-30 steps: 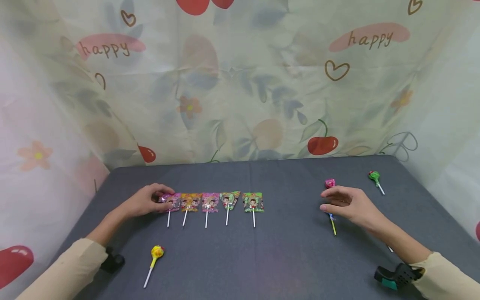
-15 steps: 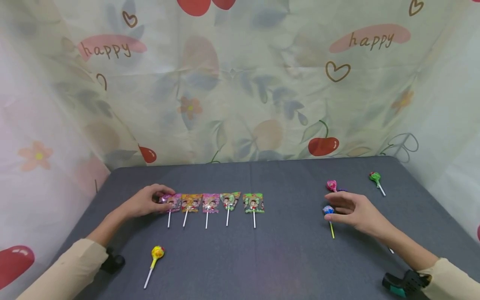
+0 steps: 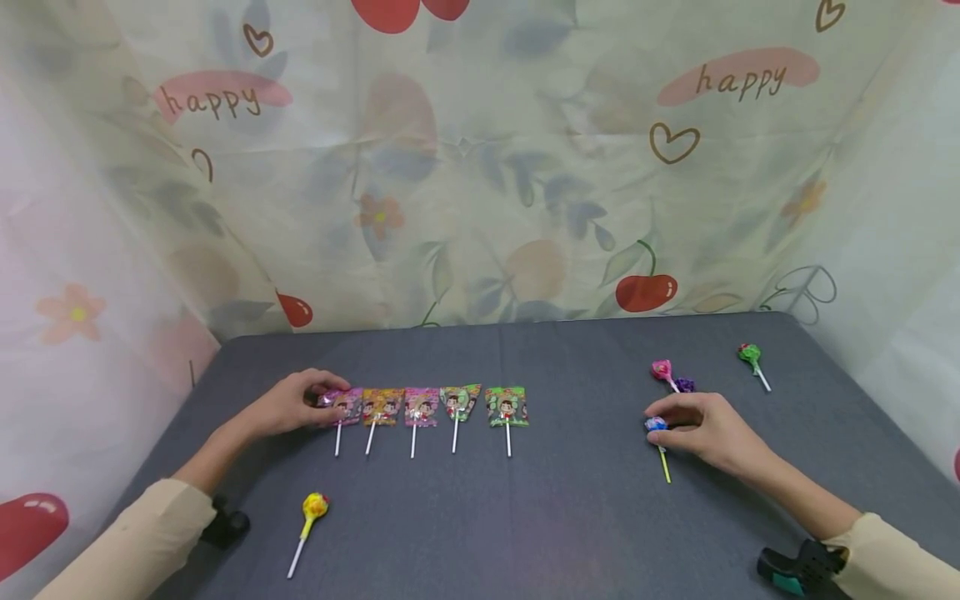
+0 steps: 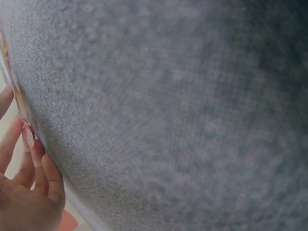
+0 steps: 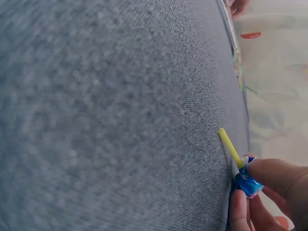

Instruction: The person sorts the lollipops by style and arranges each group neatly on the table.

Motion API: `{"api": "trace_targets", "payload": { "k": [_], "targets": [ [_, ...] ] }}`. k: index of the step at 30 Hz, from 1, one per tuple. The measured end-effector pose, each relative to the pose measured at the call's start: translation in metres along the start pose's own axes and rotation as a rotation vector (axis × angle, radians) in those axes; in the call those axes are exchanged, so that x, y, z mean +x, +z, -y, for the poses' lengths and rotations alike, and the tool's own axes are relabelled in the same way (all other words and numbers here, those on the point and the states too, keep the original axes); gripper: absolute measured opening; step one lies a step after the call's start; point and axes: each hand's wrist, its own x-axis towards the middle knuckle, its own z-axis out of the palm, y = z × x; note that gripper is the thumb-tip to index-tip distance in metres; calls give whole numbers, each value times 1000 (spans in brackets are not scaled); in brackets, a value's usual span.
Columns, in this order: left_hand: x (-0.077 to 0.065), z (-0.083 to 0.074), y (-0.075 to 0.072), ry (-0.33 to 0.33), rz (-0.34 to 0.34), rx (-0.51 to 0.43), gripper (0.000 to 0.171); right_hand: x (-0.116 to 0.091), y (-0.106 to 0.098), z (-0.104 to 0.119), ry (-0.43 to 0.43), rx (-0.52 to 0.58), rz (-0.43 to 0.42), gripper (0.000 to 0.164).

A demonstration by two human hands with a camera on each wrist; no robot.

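Observation:
My left hand (image 3: 296, 402) holds the edge of a flat lollipop in a purple wrapper (image 3: 347, 406), its fingers at the wrapper's left end. This is the leftmost of a row of flat-wrapped lollipops, with an orange one (image 3: 381, 405), a pink one (image 3: 422, 406) and green ones (image 3: 507, 406) to its right. On the right side, my right hand (image 3: 708, 429) pinches the head of a round blue lollipop (image 5: 248, 184) between thumb and fingers. Its yellow stick (image 3: 665, 467) points toward the front.
A pink lollipop (image 3: 662, 369) and a purple one (image 3: 685, 385) lie just behind my right hand. Farther back right is a green lollipop (image 3: 750, 355). A yellow lollipop (image 3: 315, 505) lies at front left. Patterned cloth (image 3: 465, 183) hangs behind the grey table (image 3: 510, 525).
My right hand has shifted slightly toward the front and closed on the blue lollipop, which has moved a little toward the front. The left hand has stayed in place.

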Motion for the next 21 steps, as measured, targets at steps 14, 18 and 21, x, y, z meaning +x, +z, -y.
{"api": "trace_targets", "payload": {
  "k": [14,18,21],
  "targets": [
    [-1,0,1,14,-8,-7,43,5,11,14,18,159,-21,37],
    [-1,0,1,15,-9,-10,43,11,19,19,-5,215,-1,35],
    [-1,0,1,11,-9,-8,42,16,26,24,-17,245,22,32]
  ]
}}
